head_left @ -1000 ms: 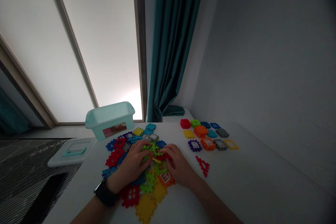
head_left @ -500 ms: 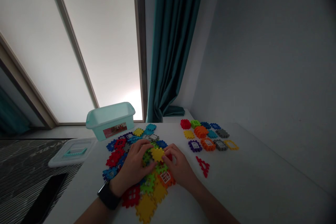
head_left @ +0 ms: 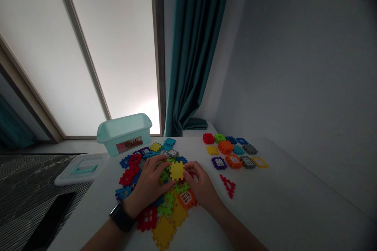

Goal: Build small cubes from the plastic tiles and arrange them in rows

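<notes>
Between my hands a yellow toothed square (head_left: 177, 171) is raised over a pile of colourful interlocking plastic pieces. My right hand (head_left: 201, 186) pinches its right edge between thumb and fingers. Thumb and fingers apart, my left hand (head_left: 153, 180) curves around the left side of the pile, its fingertips close to the yellow square. Below the hands are an orange window piece (head_left: 186, 199), a red window piece (head_left: 147, 219) and a larger yellow piece (head_left: 164, 233). Red pieces (head_left: 128, 175) and blue pieces (head_left: 123, 192) lie left of my left hand.
Sorted stacks, including an orange one (head_left: 226, 147) and a purple one (head_left: 219, 163), stand at the right. A red triangle (head_left: 228, 186) lies nearer. At the back left is a teal bin (head_left: 126, 135), beside a clear lid (head_left: 81, 169) and a dark flat object (head_left: 50, 219).
The yellow square has tilted so that its face shows more fully towards me. My left fingers have shifted slightly; my right hand keeps nearly the same place.
</notes>
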The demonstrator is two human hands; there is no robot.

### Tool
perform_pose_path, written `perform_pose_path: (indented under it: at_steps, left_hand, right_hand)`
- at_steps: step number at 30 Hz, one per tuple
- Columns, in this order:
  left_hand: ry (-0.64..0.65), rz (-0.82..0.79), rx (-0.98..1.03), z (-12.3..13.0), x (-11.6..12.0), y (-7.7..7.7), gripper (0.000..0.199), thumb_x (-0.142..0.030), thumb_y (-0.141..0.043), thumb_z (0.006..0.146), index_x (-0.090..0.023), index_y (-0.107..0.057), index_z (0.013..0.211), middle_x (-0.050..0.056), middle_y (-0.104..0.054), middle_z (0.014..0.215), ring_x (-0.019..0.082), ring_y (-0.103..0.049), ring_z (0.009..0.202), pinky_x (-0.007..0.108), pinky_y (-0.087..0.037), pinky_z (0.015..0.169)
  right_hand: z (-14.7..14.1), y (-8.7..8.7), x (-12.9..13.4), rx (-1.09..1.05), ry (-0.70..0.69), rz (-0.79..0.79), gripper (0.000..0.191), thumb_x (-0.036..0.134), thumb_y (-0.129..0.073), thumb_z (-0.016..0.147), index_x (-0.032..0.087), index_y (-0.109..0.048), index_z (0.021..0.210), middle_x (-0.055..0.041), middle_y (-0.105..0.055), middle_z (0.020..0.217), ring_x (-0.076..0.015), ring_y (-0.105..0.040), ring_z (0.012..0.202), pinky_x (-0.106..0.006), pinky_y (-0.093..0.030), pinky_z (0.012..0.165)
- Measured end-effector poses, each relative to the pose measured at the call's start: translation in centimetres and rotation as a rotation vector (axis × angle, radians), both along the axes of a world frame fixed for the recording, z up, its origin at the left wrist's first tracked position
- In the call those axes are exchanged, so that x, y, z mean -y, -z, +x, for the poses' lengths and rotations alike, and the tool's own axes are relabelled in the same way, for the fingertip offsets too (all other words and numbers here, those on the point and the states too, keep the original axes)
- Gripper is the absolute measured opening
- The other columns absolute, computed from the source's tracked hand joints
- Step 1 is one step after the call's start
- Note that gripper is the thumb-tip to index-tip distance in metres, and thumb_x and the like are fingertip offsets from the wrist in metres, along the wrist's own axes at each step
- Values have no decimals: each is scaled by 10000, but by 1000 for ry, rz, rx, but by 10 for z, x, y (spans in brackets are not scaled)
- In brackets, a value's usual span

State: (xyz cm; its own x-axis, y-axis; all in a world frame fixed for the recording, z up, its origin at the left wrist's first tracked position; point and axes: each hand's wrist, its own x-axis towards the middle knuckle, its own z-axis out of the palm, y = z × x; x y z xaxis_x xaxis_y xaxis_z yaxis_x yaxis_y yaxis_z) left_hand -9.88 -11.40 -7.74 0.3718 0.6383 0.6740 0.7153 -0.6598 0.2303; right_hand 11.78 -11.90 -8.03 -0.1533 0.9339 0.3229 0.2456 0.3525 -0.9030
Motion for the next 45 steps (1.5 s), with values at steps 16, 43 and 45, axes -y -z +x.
perform_pose_path:
  at_steps: [16, 43, 45]
  left_hand:
    - [28, -54, 26, -3, -2, 2, 411, -375, -733, 884, -249, -601, 1253, 116, -564, 1256, 314, -567, 1164, 478, -531, 972]
    - [4, -74, 63, 0, -2, -1, 340, -321, -758, 840, -239, -602, 1130, 91, -598, 1205, 295, -590, 1115, 456, -517, 948]
    - [16, -78, 67, 2, -1, -1, 287, -305, -747, 849, -237, -608, 1092, 87, -603, 1186, 286, -596, 1098, 447, -514, 941]
  right_hand:
    - [13, -3, -1, 367, -60, 503, 444, 121, -527, 905, 269, -533, 1323, -101, -610, 1324, -258, -564, 1251, -485, -510, 1053]
    - [13, 11, -5, 397, -2, 548, 461, 234, -552, 960, 273, -461, 1410, -110, -595, 1326, -272, -570, 1241, -496, -513, 1055]
    - [11, 13, -4, 378, 2, 535, 455, 234, -552, 958, 277, -463, 1401, -106, -580, 1333, -269, -560, 1250, -492, -505, 1069]
